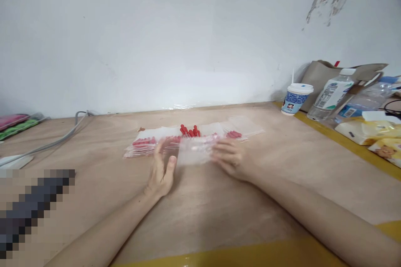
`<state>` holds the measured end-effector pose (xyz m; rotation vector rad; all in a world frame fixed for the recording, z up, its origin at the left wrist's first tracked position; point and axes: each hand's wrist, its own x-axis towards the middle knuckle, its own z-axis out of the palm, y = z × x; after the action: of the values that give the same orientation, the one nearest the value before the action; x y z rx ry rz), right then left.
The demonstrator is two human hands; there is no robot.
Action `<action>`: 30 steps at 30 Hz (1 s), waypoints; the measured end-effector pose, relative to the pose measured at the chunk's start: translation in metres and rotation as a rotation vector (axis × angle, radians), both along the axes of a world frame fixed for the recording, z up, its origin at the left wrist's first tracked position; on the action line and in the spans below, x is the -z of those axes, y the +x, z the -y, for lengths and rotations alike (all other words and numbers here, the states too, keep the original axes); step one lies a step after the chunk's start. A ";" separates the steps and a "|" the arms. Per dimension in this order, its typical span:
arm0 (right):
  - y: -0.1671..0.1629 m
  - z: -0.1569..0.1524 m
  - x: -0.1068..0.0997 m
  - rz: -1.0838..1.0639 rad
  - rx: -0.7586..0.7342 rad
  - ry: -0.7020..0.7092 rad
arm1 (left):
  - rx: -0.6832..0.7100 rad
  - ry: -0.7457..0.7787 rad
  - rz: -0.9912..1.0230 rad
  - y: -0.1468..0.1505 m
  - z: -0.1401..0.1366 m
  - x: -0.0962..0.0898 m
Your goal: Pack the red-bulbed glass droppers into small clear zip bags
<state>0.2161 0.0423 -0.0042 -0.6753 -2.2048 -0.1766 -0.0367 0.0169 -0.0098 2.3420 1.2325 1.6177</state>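
My right hand (230, 157) pinches the right edge of a clear plastic bag (194, 153), slightly smeared by motion. To the bag's left, my left hand (163, 171) has its thumb and fingers apart and seems to hold nothing. Just beyond the bag lie several loose red bulb-ended pieces (190, 131) with thin pale stems. A stack of clear bags with red pieces inside (143, 142) sits behind my left hand. More bags with red pieces (234, 134) lie behind my right hand. Some flat bags (247, 125) overlap at the right end of the row.
A lidded paper cup with a straw (295, 99) stands at the back right. Beside it are plastic bottles (333, 94), a grey bag (313, 79) and yellow packets (369, 129). A grey cable (64, 137) crosses the left side, near pink and green packs (20, 127).
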 end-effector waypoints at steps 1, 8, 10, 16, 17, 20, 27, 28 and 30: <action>-0.007 0.009 -0.001 0.118 -0.089 -0.042 | 0.010 0.011 0.032 -0.001 0.000 0.000; -0.017 -0.015 -0.007 0.080 0.073 -0.217 | 0.256 -0.152 -0.371 0.000 0.011 -0.008; -0.014 -0.035 -0.006 0.142 0.155 -0.244 | 0.335 -0.245 -0.469 0.002 0.014 -0.009; -0.005 -0.060 -0.008 0.338 0.283 -0.467 | 0.368 -0.411 -0.566 0.003 0.011 -0.008; -0.006 -0.061 -0.010 0.324 0.315 -0.473 | 0.368 -0.412 -0.564 0.003 0.010 -0.008; -0.023 -0.068 -0.018 0.247 0.440 -0.508 | 0.365 -0.415 -0.557 0.003 0.010 -0.008; -0.091 -0.094 -0.018 0.103 0.602 -0.650 | 0.375 -0.419 -0.555 0.004 0.012 -0.009; -0.097 -0.095 -0.017 0.100 0.612 -0.671 | 0.375 -0.418 -0.557 0.004 0.012 -0.009; -0.105 -0.097 -0.017 0.101 0.614 -0.709 | 0.376 -0.412 -0.558 0.004 0.012 -0.009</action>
<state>0.1113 0.1390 0.0124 -1.7582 -2.0690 0.2887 -0.0323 0.0051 -0.0004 2.5957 0.9690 0.5519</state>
